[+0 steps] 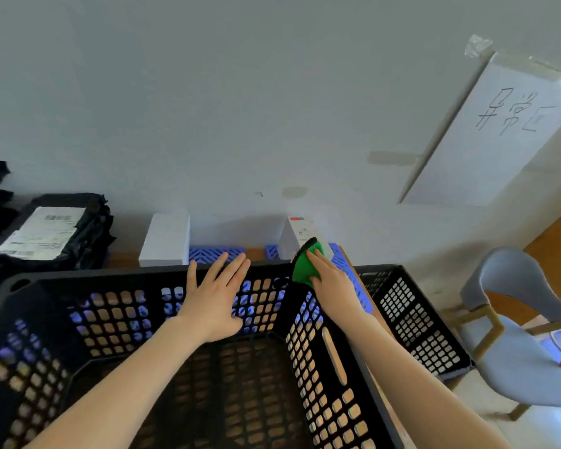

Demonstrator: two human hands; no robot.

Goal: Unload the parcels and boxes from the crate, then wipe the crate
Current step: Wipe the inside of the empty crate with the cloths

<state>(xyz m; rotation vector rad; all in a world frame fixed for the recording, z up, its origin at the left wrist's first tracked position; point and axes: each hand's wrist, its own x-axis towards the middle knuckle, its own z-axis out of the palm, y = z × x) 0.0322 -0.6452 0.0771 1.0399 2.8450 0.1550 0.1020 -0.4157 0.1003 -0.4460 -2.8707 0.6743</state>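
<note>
my right hand (329, 278) grips a green cloth (303, 270) with a dark edge, fingers laid over the top of it and thumb tucked against its near side. the cloth sits on the far right corner of the black crate (94, 273), right at the rim. my left hand (216, 296) is open and flat, fingers spread, palm against the inside of the crate's far wall with the fingertips reaching up to the rim, just left of the cloth.

the crate stands straight in front of me, its walls and floor a grid of holes with wood colour showing through the floor. a second black crate (418, 319) stands just beside it on the right.

beyond the far rim, on the tabletop (123, 259), two white boxes stand upright against the wall: one (166, 239) to the left of my left hand, the other (300, 233) just behind the cloth. a blue slatted tray (214, 254) lies between them. further left lies a stack of black parcels (88, 222), the top one bearing a white shipping label (42, 231).

a grey-blue chair (515, 351) stands off to the right, and a handwritten paper sheet (499, 134) is taped to the wall above it.
</note>
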